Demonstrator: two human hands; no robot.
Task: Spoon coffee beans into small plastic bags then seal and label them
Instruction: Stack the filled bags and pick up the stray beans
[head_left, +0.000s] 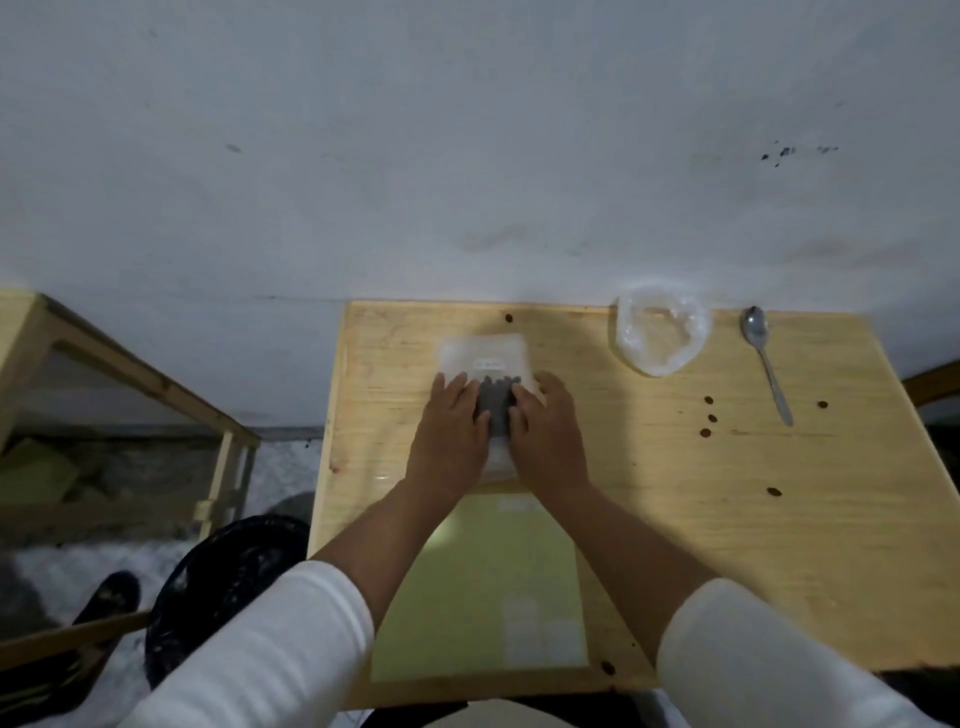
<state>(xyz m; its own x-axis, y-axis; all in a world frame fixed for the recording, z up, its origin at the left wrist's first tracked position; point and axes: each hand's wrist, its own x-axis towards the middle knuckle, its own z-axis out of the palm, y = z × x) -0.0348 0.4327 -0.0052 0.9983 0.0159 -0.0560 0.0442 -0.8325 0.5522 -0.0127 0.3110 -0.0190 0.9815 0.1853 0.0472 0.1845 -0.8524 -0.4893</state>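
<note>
Now both hands lie flat on a small plastic bag (488, 364) of coffee beans (496, 402) at mid-table.

The left hand (451, 431) and right hand (545, 431) press the bag with fingers straight, side by side, on the wooden table (727, 519). A white label (489, 364) sits on the bag's far part. An open bag (660, 332) and a spoon (766, 358) lie far right, loose beans (711, 417) nearby; a green sheet (483, 587) lies nearer the person.
</note>
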